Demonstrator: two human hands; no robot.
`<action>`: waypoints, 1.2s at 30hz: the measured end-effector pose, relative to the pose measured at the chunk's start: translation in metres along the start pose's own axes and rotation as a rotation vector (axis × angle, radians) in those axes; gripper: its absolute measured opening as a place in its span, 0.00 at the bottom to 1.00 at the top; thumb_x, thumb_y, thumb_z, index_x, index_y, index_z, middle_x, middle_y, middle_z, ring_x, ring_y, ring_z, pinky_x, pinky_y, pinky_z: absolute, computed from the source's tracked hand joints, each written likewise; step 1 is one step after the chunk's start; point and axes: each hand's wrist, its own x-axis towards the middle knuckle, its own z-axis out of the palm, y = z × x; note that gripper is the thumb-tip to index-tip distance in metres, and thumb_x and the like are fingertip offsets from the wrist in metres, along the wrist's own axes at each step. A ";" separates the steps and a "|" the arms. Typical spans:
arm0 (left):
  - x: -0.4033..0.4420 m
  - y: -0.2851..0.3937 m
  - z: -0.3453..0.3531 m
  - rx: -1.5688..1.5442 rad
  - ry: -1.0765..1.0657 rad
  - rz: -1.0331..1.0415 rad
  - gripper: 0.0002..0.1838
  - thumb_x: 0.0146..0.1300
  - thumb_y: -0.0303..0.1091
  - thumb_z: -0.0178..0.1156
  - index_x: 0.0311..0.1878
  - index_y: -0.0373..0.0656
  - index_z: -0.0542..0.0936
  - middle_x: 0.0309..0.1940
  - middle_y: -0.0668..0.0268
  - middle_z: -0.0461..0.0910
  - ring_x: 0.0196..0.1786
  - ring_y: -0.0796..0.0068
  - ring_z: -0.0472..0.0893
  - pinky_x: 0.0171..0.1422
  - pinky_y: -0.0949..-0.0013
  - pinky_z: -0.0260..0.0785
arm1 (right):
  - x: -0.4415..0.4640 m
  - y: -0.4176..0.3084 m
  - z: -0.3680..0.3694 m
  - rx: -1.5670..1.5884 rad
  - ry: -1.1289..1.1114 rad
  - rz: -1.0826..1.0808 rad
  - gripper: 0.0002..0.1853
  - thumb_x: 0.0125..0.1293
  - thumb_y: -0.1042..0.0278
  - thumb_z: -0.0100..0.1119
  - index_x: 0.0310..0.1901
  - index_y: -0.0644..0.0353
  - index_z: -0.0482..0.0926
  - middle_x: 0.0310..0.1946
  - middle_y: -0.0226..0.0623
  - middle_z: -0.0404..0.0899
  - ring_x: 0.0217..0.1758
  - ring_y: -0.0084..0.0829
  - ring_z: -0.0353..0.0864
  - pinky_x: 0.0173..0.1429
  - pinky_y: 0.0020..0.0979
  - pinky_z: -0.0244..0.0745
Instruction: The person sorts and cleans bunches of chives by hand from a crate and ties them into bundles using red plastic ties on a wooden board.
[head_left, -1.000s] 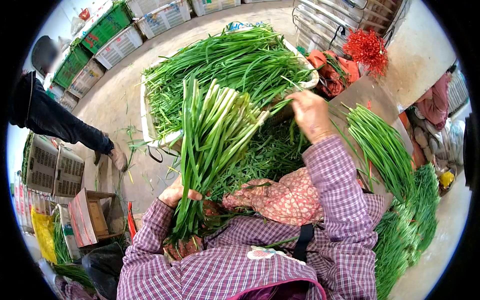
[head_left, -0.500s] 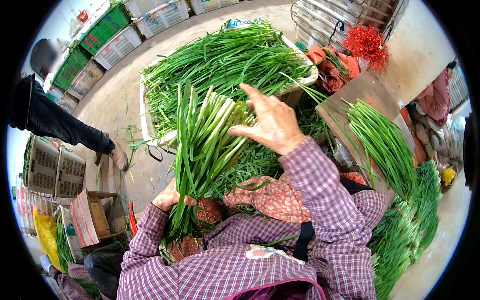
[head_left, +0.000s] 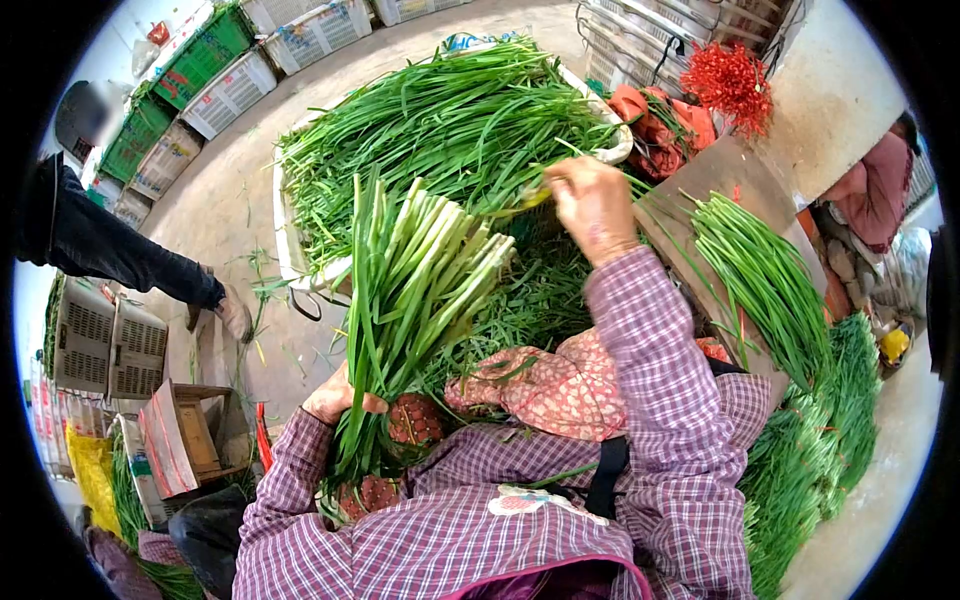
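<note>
A thick bunch of garlic chives (head_left: pixel 415 270) stands tilted with its pale cut ends up, and my left hand (head_left: pixel 338 397) is wrapped round its lower, leafy part. Up and to the right of those ends, my right hand (head_left: pixel 592 205) pinches a thin yellowish leaf (head_left: pixel 520 203), apart from the bunch. Behind both hands, a white tub (head_left: pixel 284 225) is heaped with loose green chives (head_left: pixel 450 110). Leaf scraps (head_left: pixel 540 290) lie between the tub and my lap.
A board (head_left: pixel 670 215) at right carries a pile of chives (head_left: pixel 755 270); bundled chives (head_left: pixel 810 450) lie below. Red ties (head_left: pixel 728 88) hang by stacked crates (head_left: pixel 650 40). Another person's leg (head_left: pixel 130 235) is at left, beside a cardboard box (head_left: pixel 185 435). More crates (head_left: pixel 320 35) line the back.
My right hand has moved right and slightly up, away from the bunch's pale ends. Its spread fingers have closed on a yellowish leaf. My left hand keeps its hold.
</note>
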 end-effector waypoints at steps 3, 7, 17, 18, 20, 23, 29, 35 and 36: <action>-0.001 -0.014 -0.002 -0.091 0.018 0.073 0.44 0.32 0.31 0.73 0.60 0.37 0.71 0.41 0.59 0.80 0.38 0.67 0.81 0.39 0.67 0.75 | -0.006 0.026 -0.013 -0.082 0.012 0.027 0.05 0.59 0.67 0.65 0.35 0.57 0.85 0.32 0.42 0.83 0.36 0.44 0.84 0.42 0.41 0.79; 0.002 -0.020 -0.003 -0.230 -0.047 0.076 0.38 0.40 0.35 0.74 0.58 0.36 0.73 0.38 0.57 0.81 0.32 0.65 0.81 0.32 0.64 0.75 | -0.035 0.005 -0.017 -0.237 -0.431 0.179 0.22 0.55 0.47 0.69 0.47 0.50 0.85 0.41 0.39 0.80 0.46 0.44 0.81 0.51 0.46 0.77; 0.005 0.011 0.024 -0.488 -0.187 0.056 0.31 0.43 0.32 0.70 0.54 0.34 0.76 0.40 0.54 0.82 0.35 0.63 0.82 0.38 0.62 0.77 | -0.054 -0.112 -0.003 0.398 -0.212 0.174 0.17 0.56 0.63 0.71 0.44 0.61 0.80 0.31 0.33 0.83 0.31 0.30 0.85 0.33 0.33 0.79; 0.005 0.010 0.025 -0.488 -0.181 0.066 0.31 0.43 0.32 0.70 0.54 0.34 0.76 0.41 0.54 0.82 0.34 0.63 0.82 0.38 0.63 0.77 | -0.054 -0.114 0.000 0.398 -0.210 0.175 0.17 0.56 0.63 0.71 0.44 0.61 0.80 0.31 0.33 0.83 0.31 0.30 0.85 0.33 0.33 0.79; 0.006 0.010 0.028 -0.481 -0.181 0.081 0.34 0.44 0.32 0.69 0.58 0.31 0.71 0.39 0.52 0.80 0.33 0.60 0.81 0.35 0.60 0.76 | -0.055 -0.115 0.008 0.212 -0.204 0.151 0.20 0.54 0.58 0.72 0.44 0.60 0.80 0.32 0.32 0.84 0.32 0.34 0.85 0.34 0.36 0.79; 0.004 0.008 0.031 -0.518 -0.161 0.063 0.35 0.44 0.31 0.68 0.58 0.31 0.71 0.40 0.51 0.80 0.33 0.60 0.80 0.35 0.60 0.75 | -0.053 -0.115 0.010 0.202 -0.259 0.172 0.20 0.55 0.54 0.71 0.42 0.62 0.81 0.29 0.35 0.84 0.31 0.37 0.85 0.35 0.37 0.79; 0.007 0.007 0.030 -0.530 -0.179 0.074 0.35 0.44 0.30 0.68 0.58 0.31 0.71 0.41 0.51 0.81 0.33 0.59 0.81 0.34 0.59 0.76 | -0.046 -0.115 0.012 0.304 -0.372 0.257 0.14 0.58 0.58 0.67 0.33 0.63 0.82 0.28 0.39 0.84 0.27 0.37 0.84 0.33 0.39 0.79; 0.009 0.010 0.024 -0.500 -0.173 0.059 0.34 0.45 0.30 0.67 0.58 0.32 0.72 0.41 0.51 0.81 0.34 0.59 0.82 0.36 0.59 0.77 | -0.045 -0.106 0.024 -0.006 -0.156 -0.043 0.09 0.55 0.64 0.69 0.32 0.59 0.81 0.24 0.37 0.81 0.24 0.31 0.84 0.28 0.33 0.77; 0.010 0.009 0.023 -0.506 -0.178 0.056 0.33 0.45 0.31 0.68 0.58 0.32 0.72 0.41 0.51 0.81 0.34 0.59 0.82 0.36 0.59 0.78 | -0.041 -0.102 0.026 -0.054 -0.137 -0.064 0.09 0.54 0.65 0.70 0.31 0.58 0.80 0.24 0.36 0.80 0.24 0.30 0.84 0.27 0.32 0.77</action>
